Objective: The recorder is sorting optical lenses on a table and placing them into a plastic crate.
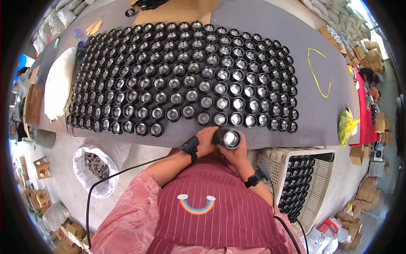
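Black cup (pixel 230 139) between both curled hands (pixel 206 141) (pixel 237 155)

1 black cylinder (pixel 220 137), silvery round end up, between 2 hands (pixel 206 141)
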`<move>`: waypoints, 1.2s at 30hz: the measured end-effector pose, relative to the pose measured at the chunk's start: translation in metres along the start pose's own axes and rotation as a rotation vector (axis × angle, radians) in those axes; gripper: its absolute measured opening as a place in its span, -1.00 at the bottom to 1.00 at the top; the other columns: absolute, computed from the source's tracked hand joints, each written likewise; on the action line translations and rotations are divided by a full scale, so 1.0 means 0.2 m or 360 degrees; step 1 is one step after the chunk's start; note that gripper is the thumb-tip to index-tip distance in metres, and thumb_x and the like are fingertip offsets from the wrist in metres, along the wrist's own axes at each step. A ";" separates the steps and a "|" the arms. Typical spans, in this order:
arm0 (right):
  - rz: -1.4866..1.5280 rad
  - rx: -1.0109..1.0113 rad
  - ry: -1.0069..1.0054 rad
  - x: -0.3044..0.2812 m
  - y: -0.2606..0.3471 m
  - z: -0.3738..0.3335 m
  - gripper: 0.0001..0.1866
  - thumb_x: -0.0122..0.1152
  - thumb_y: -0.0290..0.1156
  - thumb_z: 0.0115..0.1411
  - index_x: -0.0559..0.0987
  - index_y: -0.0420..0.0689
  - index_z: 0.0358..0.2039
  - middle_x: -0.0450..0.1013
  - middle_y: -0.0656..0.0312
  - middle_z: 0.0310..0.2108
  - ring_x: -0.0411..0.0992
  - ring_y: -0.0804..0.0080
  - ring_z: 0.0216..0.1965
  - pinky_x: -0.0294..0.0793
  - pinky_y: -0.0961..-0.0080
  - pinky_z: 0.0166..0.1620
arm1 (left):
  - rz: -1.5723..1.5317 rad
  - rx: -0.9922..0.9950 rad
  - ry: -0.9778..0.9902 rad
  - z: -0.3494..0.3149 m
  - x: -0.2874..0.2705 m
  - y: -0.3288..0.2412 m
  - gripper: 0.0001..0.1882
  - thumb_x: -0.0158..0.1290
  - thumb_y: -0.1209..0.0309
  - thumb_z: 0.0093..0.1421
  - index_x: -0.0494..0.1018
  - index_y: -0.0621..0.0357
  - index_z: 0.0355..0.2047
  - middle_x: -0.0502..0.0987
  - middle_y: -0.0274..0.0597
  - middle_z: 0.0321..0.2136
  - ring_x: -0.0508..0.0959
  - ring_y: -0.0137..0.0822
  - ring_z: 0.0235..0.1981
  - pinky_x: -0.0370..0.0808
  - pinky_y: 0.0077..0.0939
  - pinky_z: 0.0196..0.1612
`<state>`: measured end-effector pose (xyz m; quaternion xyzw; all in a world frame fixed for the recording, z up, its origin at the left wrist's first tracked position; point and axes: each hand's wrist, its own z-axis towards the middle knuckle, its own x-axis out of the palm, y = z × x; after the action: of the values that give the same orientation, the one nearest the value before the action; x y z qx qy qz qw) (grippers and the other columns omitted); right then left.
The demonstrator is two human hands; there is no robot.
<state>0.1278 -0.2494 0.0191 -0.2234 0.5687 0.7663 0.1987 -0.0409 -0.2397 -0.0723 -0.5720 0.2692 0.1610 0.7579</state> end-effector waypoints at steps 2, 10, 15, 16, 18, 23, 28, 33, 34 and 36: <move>0.0019 0.0067 0.0005 0.01 -0.04 -0.02 -0.17 0.56 -0.44 -0.21 0.33 -0.24 0.10 0.40 -0.04 -0.05 0.38 -0.05 0.03 0.40 0.18 0.08 | -0.0073 -0.0011 0.0082 -0.01 -0.01 0.03 -0.20 0.35 0.34 -0.13 0.29 0.17 0.16 0.46 0.06 0.04 0.43 0.10 0.08 0.38 -0.02 0.09; -0.0377 -0.0090 -0.0072 -0.21 -0.35 0.13 -0.52 0.24 -0.47 -0.03 0.48 -0.18 -0.03 0.41 0.02 0.01 0.35 -0.01 0.06 0.33 0.10 0.10 | -0.0024 -0.0098 0.0149 -0.03 -0.09 -0.04 -0.18 0.37 0.35 -0.14 0.28 0.18 0.16 0.44 0.06 0.05 0.43 0.08 0.06 0.39 -0.06 0.06; -0.0993 0.0085 -0.0211 -0.22 -0.49 0.45 -0.70 0.30 -0.40 0.03 0.62 -0.05 -0.16 0.46 0.15 -0.13 0.40 0.08 -0.07 0.36 0.11 -0.07 | -0.0028 -0.0140 0.0213 -0.02 -0.14 -0.06 -0.19 0.35 0.36 -0.12 0.27 0.19 0.16 0.44 0.07 0.04 0.43 0.08 0.07 0.39 -0.08 0.09; -0.1096 0.0158 -0.0075 -0.23 -0.51 0.49 -0.74 0.33 -0.36 0.03 0.65 -0.01 -0.21 0.46 0.16 -0.14 0.41 0.10 -0.08 0.36 0.13 -0.09 | -0.0017 -0.0162 0.0239 -0.03 -0.14 -0.07 -0.19 0.35 0.36 -0.11 0.27 0.19 0.17 0.44 0.07 0.04 0.43 0.08 0.07 0.39 -0.09 0.10; -0.1196 0.0224 0.0068 -0.24 -0.53 0.52 -0.78 0.36 -0.32 0.03 0.68 0.03 -0.26 0.46 0.18 -0.15 0.42 0.12 -0.09 0.37 0.15 -0.10 | -0.0021 -0.0182 0.0229 -0.03 -0.14 -0.07 -0.20 0.34 0.36 -0.10 0.27 0.19 0.17 0.44 0.07 0.04 0.43 0.09 0.08 0.38 -0.09 0.11; -0.0903 0.0113 -0.0210 -0.27 -0.48 0.46 -0.83 0.34 -0.38 0.04 0.69 -0.01 -0.31 0.44 0.03 0.03 0.46 0.05 -0.08 0.44 0.18 -0.06 | -0.0047 -0.0212 0.0195 -0.05 -0.14 -0.08 -0.21 0.34 0.37 -0.09 0.27 0.19 0.17 0.44 0.07 0.04 0.43 0.09 0.06 0.38 -0.08 0.11; -0.0587 0.0123 -0.0256 -0.33 -0.38 0.34 -0.81 0.30 -0.45 0.10 0.62 -0.13 -0.23 0.38 -0.18 0.12 0.45 -0.10 0.01 0.46 0.19 0.02 | 0.0046 -0.0143 0.0147 -0.06 -0.08 -0.07 -0.20 0.35 0.36 -0.10 0.27 0.20 0.17 0.46 0.06 0.01 0.45 0.09 0.03 0.40 -0.06 0.06; -0.0442 0.0092 -0.0317 -0.41 -0.18 0.32 -0.82 0.26 -0.50 0.12 0.58 -0.19 -0.22 0.34 -0.22 0.16 0.39 -0.10 0.12 0.39 0.21 0.13 | -0.0050 -0.0139 0.0053 -0.07 -0.03 -0.05 -0.17 0.37 0.41 -0.22 0.33 0.07 0.15 0.48 -0.07 0.00 0.46 0.02 0.02 0.38 -0.11 0.05; -0.0330 0.0013 -0.0226 -0.43 -0.02 0.31 -0.81 0.27 -0.51 0.12 0.57 -0.20 -0.23 0.33 -0.23 0.17 0.39 -0.10 0.12 0.38 0.20 0.13 | -0.0060 -0.0118 0.0029 -0.08 -0.04 -0.05 -0.17 0.37 0.40 -0.21 0.33 0.07 0.14 0.48 -0.07 -0.01 0.46 0.02 0.02 0.38 -0.11 0.04; -0.0282 -0.0225 -0.0006 -0.44 0.23 0.26 -0.80 0.28 -0.53 0.09 0.57 -0.19 -0.23 0.32 -0.23 0.18 0.40 -0.11 0.09 0.38 0.18 0.13 | -0.0041 -0.0123 0.0025 -0.06 -0.05 -0.04 -0.17 0.38 0.39 -0.21 0.33 0.07 0.14 0.49 -0.07 -0.01 0.47 0.03 0.02 0.39 -0.11 0.03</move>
<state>0.1681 -0.2166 0.1180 -0.2849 0.4909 0.7843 0.2505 -0.0474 -0.2536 -0.0630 -0.6056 0.2613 0.1571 0.7351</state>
